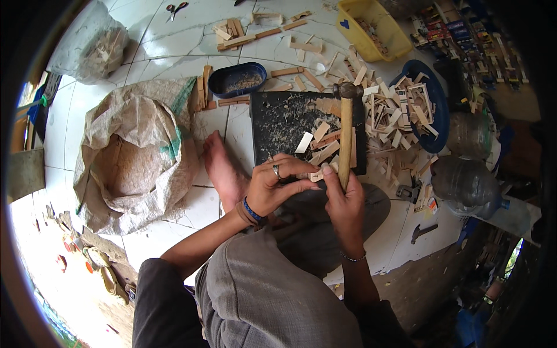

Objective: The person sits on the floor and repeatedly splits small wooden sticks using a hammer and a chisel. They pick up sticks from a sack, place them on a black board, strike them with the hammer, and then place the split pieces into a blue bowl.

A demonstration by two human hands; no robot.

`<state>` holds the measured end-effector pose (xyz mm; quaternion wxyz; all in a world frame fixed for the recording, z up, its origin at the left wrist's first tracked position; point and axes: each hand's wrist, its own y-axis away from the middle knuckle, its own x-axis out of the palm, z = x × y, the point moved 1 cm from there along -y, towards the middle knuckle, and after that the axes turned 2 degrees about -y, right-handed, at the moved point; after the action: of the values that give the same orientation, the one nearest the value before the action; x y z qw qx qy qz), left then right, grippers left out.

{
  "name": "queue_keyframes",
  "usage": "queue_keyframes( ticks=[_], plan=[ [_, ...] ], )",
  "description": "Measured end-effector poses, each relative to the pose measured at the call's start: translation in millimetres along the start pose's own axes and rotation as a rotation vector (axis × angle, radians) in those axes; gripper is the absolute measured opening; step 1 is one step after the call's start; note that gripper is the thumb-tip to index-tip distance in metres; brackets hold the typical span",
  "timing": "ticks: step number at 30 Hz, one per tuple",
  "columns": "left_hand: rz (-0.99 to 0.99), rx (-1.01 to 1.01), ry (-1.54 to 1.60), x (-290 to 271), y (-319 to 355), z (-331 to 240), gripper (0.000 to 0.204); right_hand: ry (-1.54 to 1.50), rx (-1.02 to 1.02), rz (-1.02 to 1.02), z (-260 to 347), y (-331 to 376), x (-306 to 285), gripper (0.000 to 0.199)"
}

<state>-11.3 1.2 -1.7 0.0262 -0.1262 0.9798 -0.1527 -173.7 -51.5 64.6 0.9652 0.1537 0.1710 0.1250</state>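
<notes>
Between my two hands is a small pale wooden piece [315, 176]. My left hand [277, 184], with a ring and a blue bracelet, pinches it from the left side. My right hand [344, 200] has its thumb at the piece's right end and its fingers closed round the wooden handle of a hammer [346, 133]. The hammer stands head away from me, its rounded metal head at the far end. Beyond my hands lies a black board [272, 124] strewn with shavings, with several loose wood strips [321, 131] on its right part.
A heap of wood pieces [386, 124] spills from a blue basin [439, 110] on the right. An open woven sack [96, 168] stands left, near my bare foot [223, 168]. Further off are a blue tray [217, 81] and a yellow tub [400, 46]. A second hammer [423, 232] lies right.
</notes>
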Motion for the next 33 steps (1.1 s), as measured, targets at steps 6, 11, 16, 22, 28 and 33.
queue_keyframes(
  ticks=[6,11,16,22,28,33],
  plan=[
    [0.128,0.025,0.113,-4.9,-7.6,2.6,0.030,0.033,0.025,0.013,0.7,-0.7,-3.6,0.023],
    [0.328,-0.024,0.213,-22.1,-25.4,5.7,0.022,0.042,-0.008,0.024,5.1,-0.8,-4.2,0.024],
    [0.567,-0.088,0.269,-36.0,-53.0,10.5,0.019,0.027,-0.046,0.052,9.1,-1.3,-1.7,0.024],
    [0.768,-0.013,0.269,-38.0,-79.9,11.9,0.014,0.062,-0.112,0.108,6.7,-7.7,-4.9,0.022],
    [0.742,-0.126,0.296,-39.8,-71.7,13.2,0.011,0.084,-0.215,0.102,-1.1,-12.6,-6.3,0.025],
    [0.485,-0.046,0.193,-33.4,-47.1,11.9,0.013,-0.020,-0.231,-0.012,-9.6,-4.8,-3.9,0.022]
  ],
)
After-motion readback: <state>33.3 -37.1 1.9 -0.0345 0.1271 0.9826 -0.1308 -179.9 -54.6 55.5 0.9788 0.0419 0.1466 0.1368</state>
